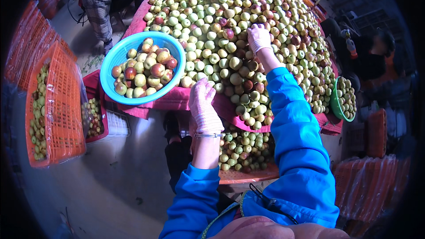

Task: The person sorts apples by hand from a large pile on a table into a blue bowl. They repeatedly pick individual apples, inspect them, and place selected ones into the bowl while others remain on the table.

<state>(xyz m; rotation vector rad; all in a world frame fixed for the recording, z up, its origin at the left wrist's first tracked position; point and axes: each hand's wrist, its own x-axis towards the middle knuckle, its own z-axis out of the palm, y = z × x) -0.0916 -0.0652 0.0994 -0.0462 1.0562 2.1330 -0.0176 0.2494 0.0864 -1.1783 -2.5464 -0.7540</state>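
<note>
A large heap of fresh green-and-red jujubes covers the table in front of me. My right hand, in a pale striped glove, reaches onto the middle of the heap with its fingers bent down among the fruit; what lies under them is hidden. Over the table's near edge, my left hand is raised with its fingers curled, and its palm side is not clearly seen. To its left, a light blue plastic basket holds larger, redder jujubes. Below the edge, an orange crate in front of my body contains more jujubes.
Magenta cloth lines the table. An orange crate of jujubes and a red crate stand left. A green basket sits at the right edge. Other people sit at upper left and right. Plastic-wrapped crates stand lower right.
</note>
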